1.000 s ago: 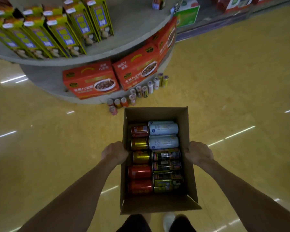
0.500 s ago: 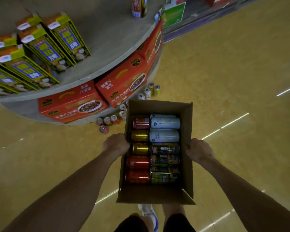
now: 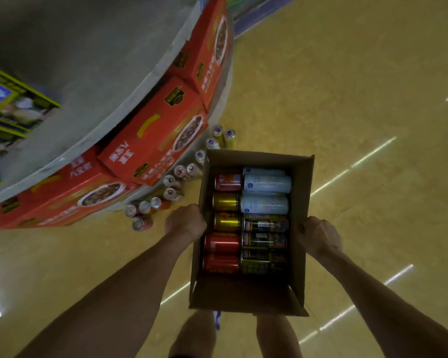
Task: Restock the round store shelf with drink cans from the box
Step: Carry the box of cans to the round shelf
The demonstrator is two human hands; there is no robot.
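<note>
I carry an open cardboard box (image 3: 301, 177) in front of me, above the floor. My left hand (image 3: 185, 222) grips its left wall and my right hand (image 3: 318, 235) grips its right wall. Inside lie several drink cans on their sides: red cans (image 3: 221, 242), gold cans (image 3: 225, 201), pale blue cans (image 3: 267, 183) and dark cans (image 3: 265, 224). The round grey store shelf (image 3: 93, 73) curves across the upper left. Several cans (image 3: 170, 180) stand in a row on the floor at its base, just left of the box.
Red cartons (image 3: 153, 140) line the shelf's lower tier. Yellow-green cartons (image 3: 8, 104) sit on the top tier at far left. Glossy yellow floor (image 3: 347, 86) spreads to the right. My legs show below the box.
I have stepped closer to the shelf with the box. The shelf now fills more of the upper left and the row of floor cans lies right beside the box. Both hands keep their grip.
</note>
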